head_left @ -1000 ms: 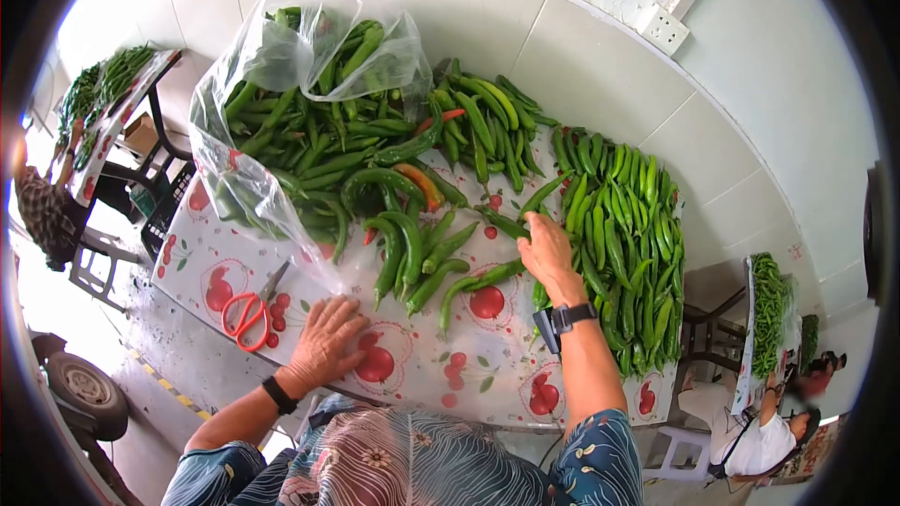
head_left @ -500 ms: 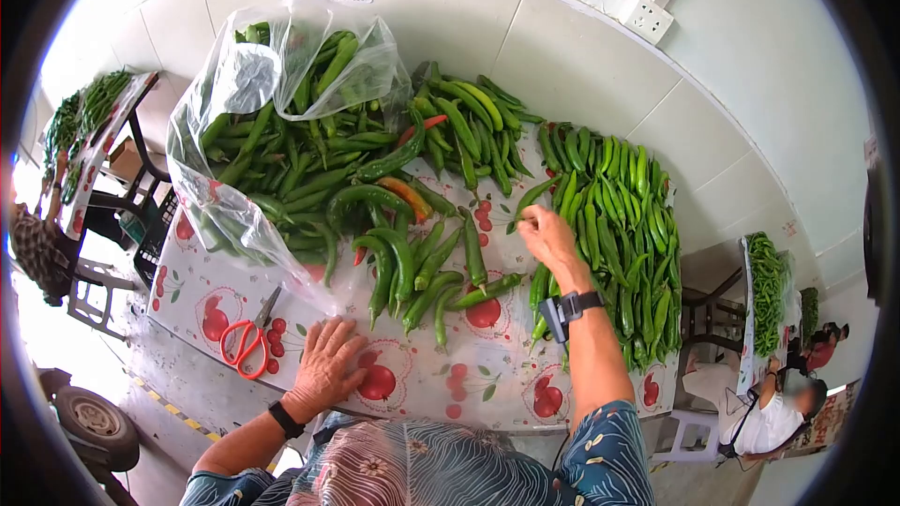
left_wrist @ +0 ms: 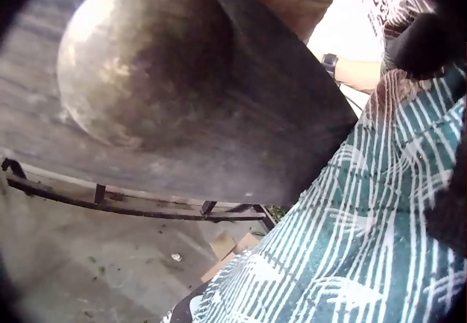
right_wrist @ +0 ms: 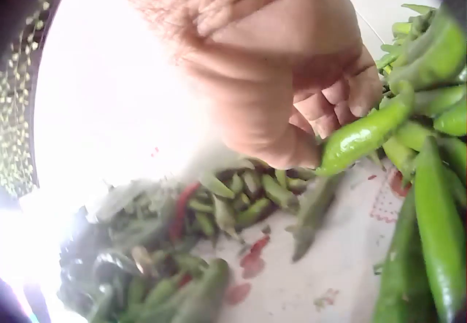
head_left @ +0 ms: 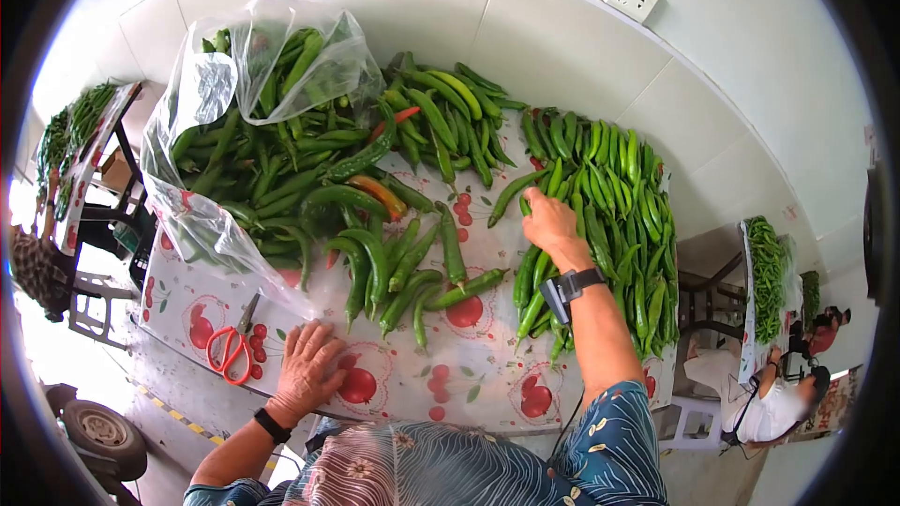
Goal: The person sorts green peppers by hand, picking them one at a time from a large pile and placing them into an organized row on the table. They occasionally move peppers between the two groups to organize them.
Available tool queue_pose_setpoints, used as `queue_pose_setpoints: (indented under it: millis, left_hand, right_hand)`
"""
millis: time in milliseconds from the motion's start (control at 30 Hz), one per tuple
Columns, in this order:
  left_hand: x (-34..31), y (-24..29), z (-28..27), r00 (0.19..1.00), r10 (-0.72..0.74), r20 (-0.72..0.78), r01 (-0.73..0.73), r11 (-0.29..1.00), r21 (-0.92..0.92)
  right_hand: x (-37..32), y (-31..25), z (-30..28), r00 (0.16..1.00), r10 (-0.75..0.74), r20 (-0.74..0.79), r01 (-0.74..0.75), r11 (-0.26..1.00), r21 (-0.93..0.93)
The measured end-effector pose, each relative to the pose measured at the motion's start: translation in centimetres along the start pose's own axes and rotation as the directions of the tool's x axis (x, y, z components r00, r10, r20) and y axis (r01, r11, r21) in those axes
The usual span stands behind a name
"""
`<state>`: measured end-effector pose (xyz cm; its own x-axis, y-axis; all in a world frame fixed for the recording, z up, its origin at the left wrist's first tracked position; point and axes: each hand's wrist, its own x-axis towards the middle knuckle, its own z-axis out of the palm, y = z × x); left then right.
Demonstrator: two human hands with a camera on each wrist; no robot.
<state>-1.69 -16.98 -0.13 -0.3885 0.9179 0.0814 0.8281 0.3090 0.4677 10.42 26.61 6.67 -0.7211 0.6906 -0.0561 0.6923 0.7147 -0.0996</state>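
My right hand [head_left: 551,225] is at the left edge of a bed of green peppers [head_left: 619,225] laid in rows. In the right wrist view its thumb and fingers pinch the end of a glossy green pepper [right_wrist: 365,133]. Just left of those fingertips another long pepper [head_left: 514,195] lies on the tablecloth. My left hand [head_left: 307,370] rests flat on the cloth near the front edge, fingers relaxed and holding nothing. Several loose peppers [head_left: 394,272] lie between the hands, in front of a heap [head_left: 281,169] spilling from a clear plastic bag [head_left: 159,155].
Red-handled scissors [head_left: 231,352] lie left of the left hand. A tiled wall [head_left: 562,47] closes off the back of the table. More peppers stand on a side table [head_left: 767,290] at right, near a seated person [head_left: 773,412]. The left wrist view shows a patterned garment [left_wrist: 336,213].
The right hand let go of a pepper, which lies among the loose ones, and moved over to the laid-out rows. The left hand stayed on the cloth. The head view shifted slightly.
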Motion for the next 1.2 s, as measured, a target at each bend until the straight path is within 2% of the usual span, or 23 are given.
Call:
queue_pose_setpoints:
  millis: [67,100,167,233,267,333,433,533,633,700,733,800,900,1000,1067,1133,1167,1200]
  left_hand:
    - [0.0,-0.1,0.1,1.000,-0.002,0.008,0.002,1.000,0.010]
    - [-0.1,-0.2,0.2,1.000,-0.004,0.009,0.004,1.000,0.013]
    - [0.0,0.0,0.1,1.000,-0.008,0.000,0.008,1.000,0.030]
    - [-0.1,0.0,0.0,1.000,-0.010,0.008,0.010,1.000,0.026]
    - [-0.1,-0.1,0.0,1.000,-0.013,0.010,0.012,1.000,0.024]
    - [-0.1,-0.2,0.0,1.000,-0.005,0.004,0.005,1.000,0.021]
    - [-0.1,-0.1,0.1,1.000,0.004,-0.007,-0.004,1.000,0.017]
    - [0.0,-0.1,-0.3,1.000,0.014,-0.004,-0.014,1.000,0.022]
    - [0.1,0.1,-0.5,1.000,0.008,0.000,-0.008,1.000,0.015]
    - [0.1,0.0,-0.4,1.000,0.007,-0.001,-0.007,1.000,0.015]
    - [0.1,0.0,-0.2,1.000,0.007,-0.002,-0.007,1.000,0.022]
    - [0.0,-0.1,-0.1,1.000,-0.002,0.000,0.002,0.999,0.038]
    - [-0.2,-0.4,0.0,1.000,-0.010,0.021,0.010,1.000,0.004]
    - [0.0,-0.1,-0.4,1.000,-0.002,-0.001,0.002,1.000,0.022]
    - [0.1,-0.1,-0.5,1.000,-0.005,0.000,0.005,1.000,0.014]
    - [0.1,-0.1,-0.4,1.000,-0.009,0.011,0.009,1.000,0.014]
    - [0.2,-0.1,-0.4,1.000,-0.011,0.017,0.011,1.000,0.014]
    - [0.1,-0.1,-0.4,1.000,-0.017,0.022,0.017,1.000,0.009]
  right_hand:
    - [-0.6,0.1,-2.6,0.997,0.047,0.056,-0.053,0.994,0.096]
    - [-1.1,0.6,-4.2,0.991,0.113,0.066,-0.117,0.991,0.071]
    - [-2.0,2.4,-6.2,0.978,0.210,-0.009,-0.209,0.976,0.053]
    - [-2.1,5.7,-6.1,0.965,0.222,-0.141,-0.233,0.970,-0.070]
    - [-2.6,6.5,-6.6,0.953,0.286,-0.098,-0.288,0.957,-0.015]
    - [-2.9,8.5,-6.2,0.961,0.174,-0.216,-0.196,0.977,-0.085]
    - [-1.7,7.9,-6.7,0.956,0.140,-0.258,-0.095,0.979,0.181]
    - [0.0,4.4,-7.1,0.987,0.126,-0.098,-0.086,0.938,0.335]
    - [3.5,3.7,-3.0,0.997,0.075,-0.002,-0.071,0.957,0.283]
    - [4.3,0.9,-1.8,0.983,0.172,0.070,-0.182,0.966,0.184]
    - [4.4,-0.3,-1.2,0.976,0.197,0.094,-0.212,0.958,0.194]
    - [5.0,-1.6,1.7,0.976,0.214,0.033,-0.216,0.966,0.141]
    - [5.0,-2.8,3.9,0.982,0.171,0.082,-0.182,0.972,0.145]
    - [5.2,-3.0,4.3,0.965,0.241,0.105,-0.261,0.920,0.292]
    - [5.1,-2.8,4.1,0.952,0.292,0.090,-0.292,0.784,0.548]
    - [4.9,-2.8,3.7,0.934,0.344,0.091,-0.289,0.582,0.760]
    - [5.0,-2.7,3.9,0.940,0.340,0.024,-0.196,0.483,0.853]
    - [5.0,-2.9,3.8,0.959,0.278,-0.059,-0.107,0.546,0.831]
